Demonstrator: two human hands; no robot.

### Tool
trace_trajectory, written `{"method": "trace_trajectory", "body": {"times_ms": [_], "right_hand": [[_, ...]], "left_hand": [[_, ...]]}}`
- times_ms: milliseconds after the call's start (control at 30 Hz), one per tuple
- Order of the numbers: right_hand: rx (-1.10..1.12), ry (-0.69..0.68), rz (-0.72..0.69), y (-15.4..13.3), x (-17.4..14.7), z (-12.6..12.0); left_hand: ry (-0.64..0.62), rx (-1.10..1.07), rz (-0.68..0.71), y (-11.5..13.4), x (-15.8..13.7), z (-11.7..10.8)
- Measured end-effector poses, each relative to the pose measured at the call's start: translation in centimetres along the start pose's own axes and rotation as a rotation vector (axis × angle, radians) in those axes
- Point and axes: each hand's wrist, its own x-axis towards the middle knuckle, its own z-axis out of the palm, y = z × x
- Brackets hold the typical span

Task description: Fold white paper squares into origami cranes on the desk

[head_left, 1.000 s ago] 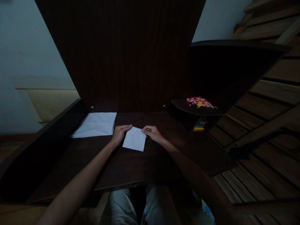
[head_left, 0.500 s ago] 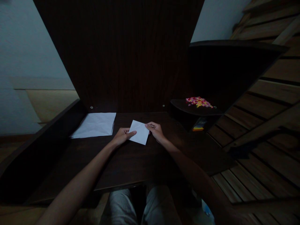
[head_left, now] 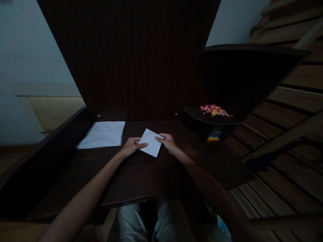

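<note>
On my feed the nearest things are the trousers (head_left: 131,222) and the 2 forearms (head_left: 101,185), cut off by the lower border, then a bare stretch of tabletop (head_left: 131,181). Beyond that the paper (head_left: 150,145) sits between the hands, and here I catch the change: 1 s ago it was held by its far corners, but now it has turned to stand cornerwise, the left hand (head_left: 130,147) has slid down to its left side, and the right thumb (head_left: 159,139) has come in over its right corner. The grip is narrow on both sides, each hand pinching the paper between a thumb on top and fingers underneath; I judge that this steadies it better for handling than the corner hold did. Most of the fingers of the right hand (head_left: 169,144) are out of my sight below, and I can't tell whether the paper touches the wood or hangs just above it. Its layers are too dim to count. Farther back on the left lie larger sheets (head_left: 103,134), faintly creased, their number unclear. On the right, a shelf (head_left: 191,113) carries a heap of small coloured bits (head_left: 215,110), too small for me to name; the yellow-banded item (head_left: 213,135) below it is half lost in shadow, and the back panel (head_left: 141,67) runs out of frame at the top.
</note>
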Motion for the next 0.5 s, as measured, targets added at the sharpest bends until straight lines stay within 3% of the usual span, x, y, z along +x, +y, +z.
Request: {"method": "trace_trajectory", "body": {"times_ms": [233,500], "right_hand": [[0.018,0.16,-0.058,-0.1,0.22,-0.08],[0.159,0.129,-0.012,-0.04,0.11,0.29]], "left_hand": [[0.006,-0.082,0.004,-0.57,0.47,-0.2],[0.136,-0.117,0.048,-0.22,0.43,-0.22]]}}
